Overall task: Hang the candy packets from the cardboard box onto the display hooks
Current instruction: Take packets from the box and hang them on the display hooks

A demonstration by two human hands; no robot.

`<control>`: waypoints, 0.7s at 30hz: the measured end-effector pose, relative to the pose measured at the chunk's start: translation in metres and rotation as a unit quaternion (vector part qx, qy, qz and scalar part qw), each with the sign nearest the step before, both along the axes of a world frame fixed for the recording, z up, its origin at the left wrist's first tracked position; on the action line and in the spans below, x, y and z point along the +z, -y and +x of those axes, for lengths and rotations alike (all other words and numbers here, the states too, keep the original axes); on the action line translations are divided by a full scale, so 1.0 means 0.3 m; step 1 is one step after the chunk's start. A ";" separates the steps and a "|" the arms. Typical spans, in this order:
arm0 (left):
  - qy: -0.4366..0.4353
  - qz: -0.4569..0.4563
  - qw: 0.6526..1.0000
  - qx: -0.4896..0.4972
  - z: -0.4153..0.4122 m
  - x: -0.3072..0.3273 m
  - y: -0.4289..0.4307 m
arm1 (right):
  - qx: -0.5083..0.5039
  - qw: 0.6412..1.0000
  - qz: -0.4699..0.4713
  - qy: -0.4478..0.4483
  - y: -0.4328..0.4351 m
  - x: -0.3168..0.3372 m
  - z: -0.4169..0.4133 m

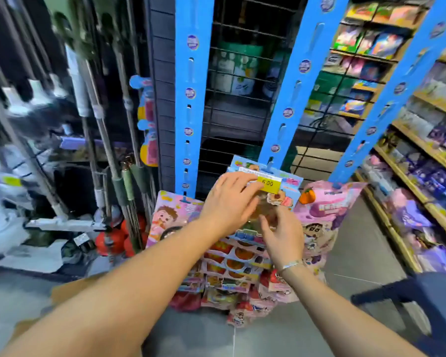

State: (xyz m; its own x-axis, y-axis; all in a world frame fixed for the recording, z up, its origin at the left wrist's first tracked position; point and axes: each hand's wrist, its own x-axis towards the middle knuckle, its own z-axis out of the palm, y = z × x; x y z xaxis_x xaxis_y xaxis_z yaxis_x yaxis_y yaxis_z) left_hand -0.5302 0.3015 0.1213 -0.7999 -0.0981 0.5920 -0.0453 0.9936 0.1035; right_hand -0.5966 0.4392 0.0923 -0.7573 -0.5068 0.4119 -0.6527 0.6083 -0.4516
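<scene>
In the head view, we see only a brown corner of the cardboard box (pixel 65 289) behind the left forearm, so we cannot tell what it holds. The wooden shelves (pixel 422 148) on the right carry purple packs. A candy packet (pixel 285 195) with a yellow price label (pixel 269 184) sits against the middle blue strip (pixel 289 99), above a column of hanging packets (pixel 232 264). The left hand (pixel 229 199) curls over its top edge, while the right hand (pixel 283 235) pinches its lower part with bent fingers.
</scene>
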 end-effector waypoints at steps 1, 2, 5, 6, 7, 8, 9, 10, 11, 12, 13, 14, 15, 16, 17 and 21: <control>0.000 0.015 1.000 0.014 0.062 -0.025 0.036 | 0.018 1.000 0.018 -0.003 0.045 -0.033 0.066; 0.008 0.027 0.999 0.026 0.109 -0.035 0.055 | 0.032 0.999 0.035 -0.003 0.072 -0.057 0.116; 0.048 0.046 0.995 0.074 0.303 -0.112 0.177 | 0.093 0.993 0.069 0.036 0.188 -0.137 0.306; 0.078 0.062 0.990 0.101 0.398 -0.143 0.240 | 0.117 0.988 0.081 0.061 0.251 -0.168 0.391; 0.090 0.075 0.985 0.124 0.472 -0.181 0.292 | 0.147 0.980 0.108 0.084 0.295 -0.199 0.455; 0.106 0.090 0.980 0.143 0.528 -0.209 0.327 | 0.170 0.970 0.140 0.105 0.319 -0.232 0.494; 0.118 0.109 0.972 0.170 0.612 -0.252 0.385 | 0.194 0.960 0.163 0.115 0.366 -0.289 0.558; 0.141 0.143 0.961 0.190 0.682 -0.282 0.429 | 0.215 0.949 0.187 0.137 0.402 -0.336 0.610; 0.150 0.168 0.951 0.213 0.761 -0.334 0.482 | 0.234 0.935 0.208 0.168 0.443 -0.382 0.673; 0.166 0.189 0.937 0.240 0.834 -0.375 0.524 | 0.247 0.920 0.230 0.200 0.477 -0.417 0.726; 0.177 0.197 0.926 0.269 0.909 -0.437 0.568 | 0.252 0.902 0.263 0.232 0.510 -0.453 0.781; 0.198 0.209 0.911 0.296 0.972 -0.483 0.595 | 0.252 0.888 0.289 0.254 0.533 -0.486 0.821; 0.223 0.227 0.895 0.314 1.032 -0.534 0.621 | 0.253 0.875 0.311 0.271 0.554 -0.527 0.856; 0.252 0.250 0.873 0.335 1.100 -0.587 0.648 | 0.257 0.860 0.331 0.291 0.584 -0.578 0.902; 0.272 0.263 0.855 0.354 1.161 -0.647 0.673 | 0.254 0.849 0.347 0.305 0.607 -0.619 0.937; 0.370 0.300 0.787 0.392 1.367 -0.862 0.734 | 0.238 0.810 0.401 0.357 0.702 -0.775 1.054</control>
